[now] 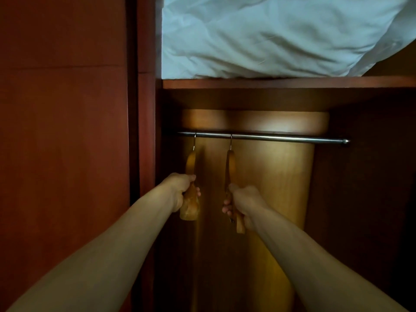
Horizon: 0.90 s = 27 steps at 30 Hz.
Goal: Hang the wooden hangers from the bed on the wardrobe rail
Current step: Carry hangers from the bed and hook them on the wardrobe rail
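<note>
- Inside the open wardrobe, both of my hands are closed on wooden hangers: my left hand (pixel 180 190) grips the left hanger (pixel 191 199) low on its arm, my right hand (pixel 244 203) grips the right hanger (pixel 230 167) the same way.
- Both wire hooks sit over the wardrobe rail (pixel 281 137), near its left end and a little apart, so I judge the hangers are already hung and I hold them only to steady them.
- Seen edge-on, the hangers look slim, curved, smooth and honey-coloured; their hooks are thin bright metal.
- Round, polished steel makes up the rail, ending in a knob on the right.
- Above, a reddish shelf (pixel 270 83) carries crumpled white bedding (pixel 270 34), soft and creased.
- No bed is in view.
</note>
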Each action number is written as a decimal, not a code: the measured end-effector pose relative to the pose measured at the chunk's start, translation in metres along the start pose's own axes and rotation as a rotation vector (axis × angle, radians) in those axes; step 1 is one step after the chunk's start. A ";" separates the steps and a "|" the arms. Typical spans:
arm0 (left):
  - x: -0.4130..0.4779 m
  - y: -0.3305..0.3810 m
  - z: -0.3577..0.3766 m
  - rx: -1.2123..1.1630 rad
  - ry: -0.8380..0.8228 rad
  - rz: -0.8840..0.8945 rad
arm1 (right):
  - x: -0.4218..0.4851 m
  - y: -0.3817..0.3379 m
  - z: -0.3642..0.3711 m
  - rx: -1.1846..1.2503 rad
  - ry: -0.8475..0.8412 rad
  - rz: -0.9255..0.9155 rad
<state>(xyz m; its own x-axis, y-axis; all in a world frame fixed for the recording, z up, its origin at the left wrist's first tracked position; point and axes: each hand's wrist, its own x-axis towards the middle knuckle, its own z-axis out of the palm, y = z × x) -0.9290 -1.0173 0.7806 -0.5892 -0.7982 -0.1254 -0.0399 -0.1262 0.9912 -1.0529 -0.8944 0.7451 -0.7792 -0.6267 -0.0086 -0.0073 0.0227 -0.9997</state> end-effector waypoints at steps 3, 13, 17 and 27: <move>0.003 -0.003 0.001 0.015 -0.012 0.001 | 0.004 0.002 0.001 0.014 0.004 0.010; -0.001 -0.007 -0.002 0.130 -0.044 0.024 | -0.004 0.004 0.006 -0.143 0.102 -0.084; -0.020 -0.009 -0.002 0.204 -0.062 0.063 | -0.012 0.007 0.001 -0.361 0.256 -0.222; -0.137 -0.035 -0.003 0.356 -0.028 0.228 | -0.099 0.008 0.006 -0.333 0.115 -0.523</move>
<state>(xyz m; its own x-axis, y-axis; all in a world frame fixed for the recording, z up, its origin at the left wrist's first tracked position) -0.8445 -0.9056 0.7631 -0.6363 -0.7655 0.0956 -0.1791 0.2672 0.9469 -0.9725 -0.8369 0.7374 -0.6820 -0.5329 0.5009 -0.5860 -0.0117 -0.8102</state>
